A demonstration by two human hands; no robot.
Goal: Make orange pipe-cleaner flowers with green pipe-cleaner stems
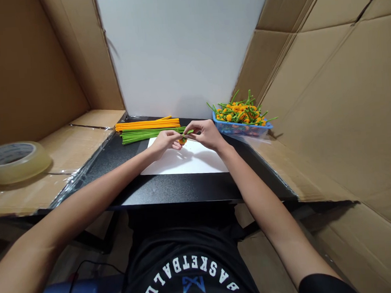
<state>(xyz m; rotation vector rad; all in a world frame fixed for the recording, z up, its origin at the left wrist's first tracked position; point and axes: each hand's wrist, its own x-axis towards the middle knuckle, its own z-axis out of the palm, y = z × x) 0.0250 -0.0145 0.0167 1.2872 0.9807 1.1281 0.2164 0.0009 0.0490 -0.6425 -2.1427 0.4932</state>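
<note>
Between my two hands, over a white sheet (pixel 196 162), is a small orange pipe-cleaner pumpkin (pixel 182 141) with green at its top. My left hand (pixel 165 142) is closed around its left side with thumb and forefinger pinched. From the right, my right hand (pixel 205 133) pinches the green pipe cleaner (pixel 189 131) at the top of it. The fingertips partly hide the piece. Just behind my left hand lie a bundle of green pipe cleaners (pixel 137 136) and a bundle of orange pipe cleaners (pixel 147 125).
A blue basket (pixel 241 128) heaped with orange and green pieces stands at the back right of the black table (pixel 171 188). On cardboard at the left lies a roll of clear tape (pixel 19 161). Cardboard walls (pixel 346 100) rise on both sides.
</note>
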